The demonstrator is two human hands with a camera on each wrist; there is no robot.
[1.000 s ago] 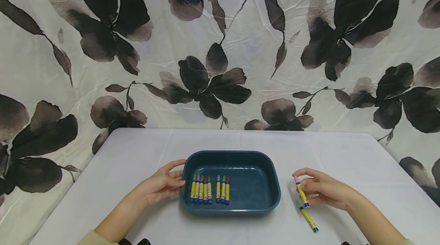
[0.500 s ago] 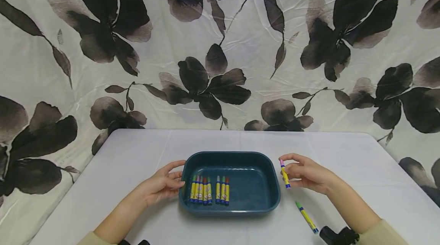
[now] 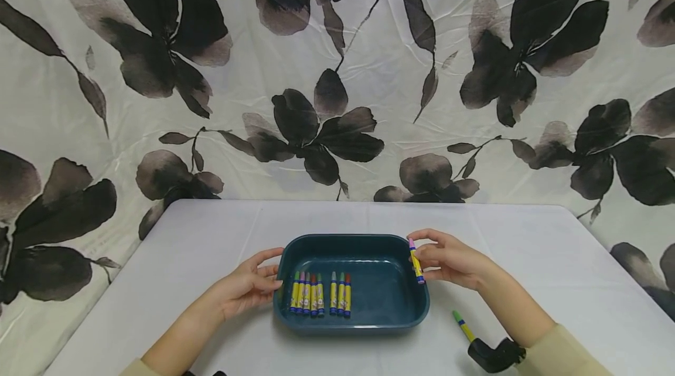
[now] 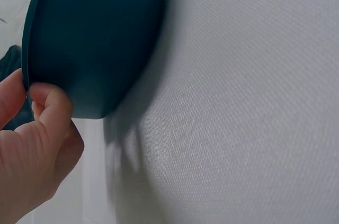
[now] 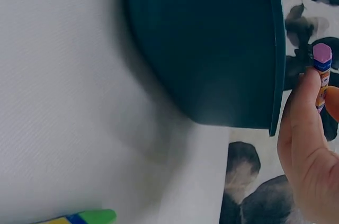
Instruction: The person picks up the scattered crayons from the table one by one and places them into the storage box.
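Observation:
A dark teal tray (image 3: 377, 306) stands on the white table, with several crayons (image 3: 307, 294) in a row at its left and three more crayons (image 3: 340, 294) beside them. My left hand (image 3: 248, 285) pinches the tray's left rim between thumb and fingers, as the left wrist view also shows. Over the tray's right rim, my right hand (image 3: 453, 259) pinches a pink crayon (image 3: 416, 262) with a yellow wrapper. In the right wrist view the pink crayon (image 5: 322, 70) sits between finger and thumb, above rim height.
A green crayon (image 3: 464, 326) lies on the table right of the tray, partly hidden by the black wrist device (image 3: 493, 355). White cloth (image 3: 221, 224) covers the table. Behind it hangs a flower-patterned sheet (image 3: 411, 83).
My right hand has carried the pink crayon left and away from me, from beside the green crayon to the tray's right rim. The left hand stays at the tray.

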